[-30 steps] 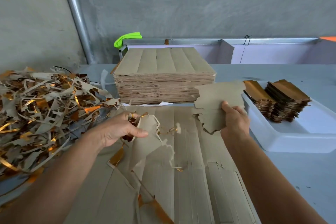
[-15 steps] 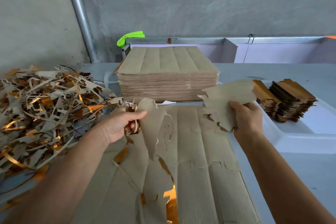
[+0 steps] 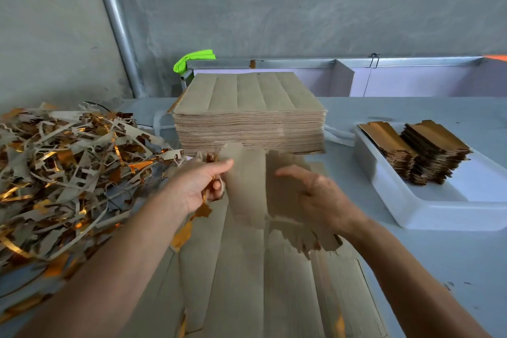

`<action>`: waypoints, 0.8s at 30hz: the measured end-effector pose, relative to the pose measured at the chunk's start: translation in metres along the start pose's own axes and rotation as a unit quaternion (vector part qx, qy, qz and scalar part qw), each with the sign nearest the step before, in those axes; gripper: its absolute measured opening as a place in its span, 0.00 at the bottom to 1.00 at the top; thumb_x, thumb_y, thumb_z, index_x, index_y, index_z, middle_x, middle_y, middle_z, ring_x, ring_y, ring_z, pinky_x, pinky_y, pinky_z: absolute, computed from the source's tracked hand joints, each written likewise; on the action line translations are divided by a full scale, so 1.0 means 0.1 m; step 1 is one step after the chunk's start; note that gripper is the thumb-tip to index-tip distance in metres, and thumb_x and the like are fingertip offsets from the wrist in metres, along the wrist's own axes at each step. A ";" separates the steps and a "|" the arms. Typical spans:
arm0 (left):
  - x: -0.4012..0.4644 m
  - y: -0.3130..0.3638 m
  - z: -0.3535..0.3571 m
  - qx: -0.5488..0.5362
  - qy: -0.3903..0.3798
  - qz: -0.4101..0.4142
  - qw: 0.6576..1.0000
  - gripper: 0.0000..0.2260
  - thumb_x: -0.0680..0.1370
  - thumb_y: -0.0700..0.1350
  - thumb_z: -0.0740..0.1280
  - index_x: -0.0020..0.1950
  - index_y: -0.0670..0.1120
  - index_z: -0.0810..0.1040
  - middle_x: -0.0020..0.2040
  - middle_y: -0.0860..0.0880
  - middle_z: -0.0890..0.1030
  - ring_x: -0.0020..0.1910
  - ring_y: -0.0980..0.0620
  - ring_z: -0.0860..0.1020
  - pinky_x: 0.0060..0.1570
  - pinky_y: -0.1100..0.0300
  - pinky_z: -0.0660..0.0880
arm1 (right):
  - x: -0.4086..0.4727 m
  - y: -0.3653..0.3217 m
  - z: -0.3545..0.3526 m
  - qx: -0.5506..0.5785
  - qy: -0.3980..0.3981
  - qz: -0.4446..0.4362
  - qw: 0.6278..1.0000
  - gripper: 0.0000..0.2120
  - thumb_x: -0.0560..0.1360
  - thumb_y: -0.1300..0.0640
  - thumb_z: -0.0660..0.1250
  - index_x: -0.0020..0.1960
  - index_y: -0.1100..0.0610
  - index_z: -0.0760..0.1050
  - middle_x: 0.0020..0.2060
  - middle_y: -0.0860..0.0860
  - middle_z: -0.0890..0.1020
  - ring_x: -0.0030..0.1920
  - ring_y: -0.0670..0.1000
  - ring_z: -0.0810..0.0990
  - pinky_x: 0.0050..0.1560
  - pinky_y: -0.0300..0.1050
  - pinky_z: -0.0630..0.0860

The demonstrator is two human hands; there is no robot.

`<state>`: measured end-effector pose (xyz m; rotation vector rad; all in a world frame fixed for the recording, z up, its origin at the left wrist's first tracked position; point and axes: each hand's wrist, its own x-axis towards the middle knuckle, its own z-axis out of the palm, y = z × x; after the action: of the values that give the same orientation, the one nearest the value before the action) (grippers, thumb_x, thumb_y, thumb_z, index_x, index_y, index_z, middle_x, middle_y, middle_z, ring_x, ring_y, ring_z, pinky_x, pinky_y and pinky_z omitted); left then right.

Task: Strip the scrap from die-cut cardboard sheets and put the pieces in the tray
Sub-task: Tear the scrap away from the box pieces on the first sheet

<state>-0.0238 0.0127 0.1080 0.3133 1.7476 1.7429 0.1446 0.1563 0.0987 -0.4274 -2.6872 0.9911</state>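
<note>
Right hand [image 3: 315,195] is motion-blurred; its fingers [image 3: 290,173] smear, and their grip on the cardboard piece [image 3: 285,200] beneath them cannot be confirmed. That piece's torn lower edge, below the fingers, is blurred. Left hand [image 3: 197,186] covers the gold scrap [image 3: 205,210] it pinches; only ends show beside the thumb and under the palm. Die-cut sheet [image 3: 247,282] and both forearms are cut off by the bottom edge. Scrap heap [image 3: 55,173], left of the left fingers, runs off the left edge

No text, label, brand or number can be read anywhere.
</note>
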 end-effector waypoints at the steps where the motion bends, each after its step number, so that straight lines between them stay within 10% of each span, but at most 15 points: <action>1: -0.02 -0.01 0.04 0.008 -0.006 0.008 1.000 0.06 0.73 0.38 0.71 0.42 0.44 0.74 0.31 0.50 0.71 0.20 0.58 0.66 0.20 0.69 0.66 | 0.02 -0.03 0.02 0.016 -0.008 -0.003 1.000 0.30 0.74 0.73 0.56 0.66 0.45 0.69 0.60 0.48 0.73 0.59 0.50 0.73 0.57 0.42 0.74; 6: -0.02 -0.11 0.19 0.057 0.025 0.069 0.996 0.11 0.72 0.37 0.73 0.36 0.45 0.73 0.27 0.52 0.71 0.19 0.59 0.66 0.19 0.67 0.66 | 0.06 -0.07 0.17 0.225 0.030 0.026 0.974 0.43 0.74 0.65 0.68 0.76 0.42 0.47 0.60 0.43 0.73 0.59 0.46 0.75 0.57 0.42 0.75; 10: 0.03 -0.17 0.21 0.105 0.060 0.105 0.987 0.10 0.72 0.39 0.73 0.34 0.45 0.74 0.26 0.52 0.70 0.20 0.57 0.65 0.21 0.67 0.65 | 0.07 -0.04 0.22 0.366 0.099 0.127 0.917 0.18 0.73 0.62 0.69 0.61 0.54 0.71 0.46 0.51 0.82 0.43 0.48 0.82 0.36 0.42 0.79; 14: 0.04 -0.22 0.30 0.104 0.076 0.118 0.985 0.10 0.72 0.38 0.73 0.35 0.46 0.75 0.20 0.57 0.71 0.17 0.61 0.64 0.19 0.68 0.63 | 0.07 -0.05 0.32 0.440 0.101 0.132 0.882 0.08 0.77 0.53 0.66 0.51 0.56 0.77 0.42 0.52 0.85 0.41 0.51 0.84 0.42 0.50 0.82; 24: 0.05 -0.09 0.14 0.012 0.050 -0.001 0.999 0.11 0.66 0.47 0.78 0.39 0.43 0.79 0.30 0.51 0.78 0.29 0.55 0.71 0.26 0.65 0.68 | 0.03 0.00 0.25 0.306 0.029 0.057 0.950 0.15 0.70 0.62 0.73 0.55 0.56 0.76 0.47 0.52 0.84 0.46 0.50 0.84 0.41 0.42 0.80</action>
<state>-0.0172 0.0259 0.0991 0.2389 1.8392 1.7645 0.1331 0.1422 0.0807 -0.4658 -2.1572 1.7268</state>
